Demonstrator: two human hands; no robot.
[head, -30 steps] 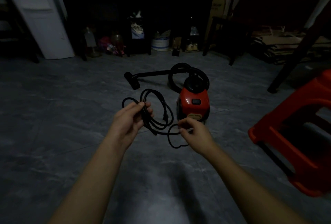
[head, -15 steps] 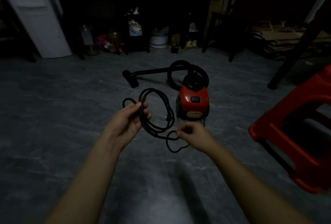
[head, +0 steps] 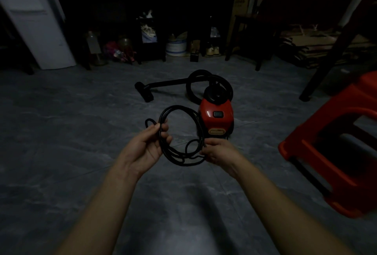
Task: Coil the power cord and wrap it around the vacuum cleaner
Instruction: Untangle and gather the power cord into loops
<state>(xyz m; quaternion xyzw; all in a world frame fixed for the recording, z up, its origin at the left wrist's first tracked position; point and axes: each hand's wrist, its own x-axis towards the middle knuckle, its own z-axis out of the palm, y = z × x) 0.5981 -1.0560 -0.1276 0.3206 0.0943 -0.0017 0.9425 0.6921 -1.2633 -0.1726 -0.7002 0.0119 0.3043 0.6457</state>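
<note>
A small red vacuum cleaner [head: 216, 117] with a black top stands on the grey floor, its black hose and nozzle [head: 143, 91] stretched out to the left. In front of it I hold the black power cord [head: 179, 110] in a round coil of several loops. My left hand [head: 147, 148] grips the coil's left side, palm up. My right hand [head: 220, 152] pinches the cord at the coil's lower right, close to the vacuum's front. A small loop hangs between my hands.
A red plastic stool [head: 334, 144] stands close on the right. A dark table leg [head: 326, 55] slants behind it. Dark shelving [head: 142, 0] with bottles and a bucket [head: 176, 47] lines the back wall, and a white door [head: 34, 20] is at the back left.
The loops have been gathered into a wider, rounder coil. My right hand rose and moved closer to the coil, taking up the slack loop that hung lower before.
</note>
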